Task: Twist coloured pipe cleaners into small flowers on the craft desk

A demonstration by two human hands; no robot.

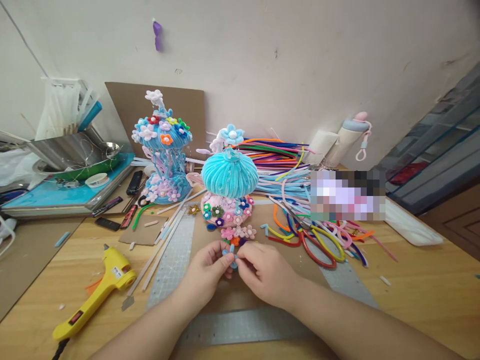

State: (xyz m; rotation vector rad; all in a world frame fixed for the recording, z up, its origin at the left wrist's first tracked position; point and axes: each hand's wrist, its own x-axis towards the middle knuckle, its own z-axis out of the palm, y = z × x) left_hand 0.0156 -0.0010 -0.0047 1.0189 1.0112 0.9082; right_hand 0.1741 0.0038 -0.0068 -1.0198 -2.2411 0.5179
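Both hands meet over the brown cardboard at the middle of the table. My left hand point(213, 265) pinches a small light-blue pipe-cleaner flower point(231, 254) from the left. The fingertips of my right hand point(262, 270) are closed on its right side, partly hiding it. Just beyond the fingers lie several finished pipe-cleaner flowers point(238, 232) in pink and other colours. Behind them stands a turquoise domed pipe-cleaner piece point(230, 175) on a pink, flower-covered base point(217, 209).
A yellow glue gun point(107, 280) lies at left. Red-handled scissors point(318, 248) and loose pipe cleaners point(277, 155) lie at right. A second blue decorated piece point(165, 145) stands back left, near a metal bowl point(71, 150). Glue sticks point(165, 242) lie beside the grey cutting mat point(168, 280).
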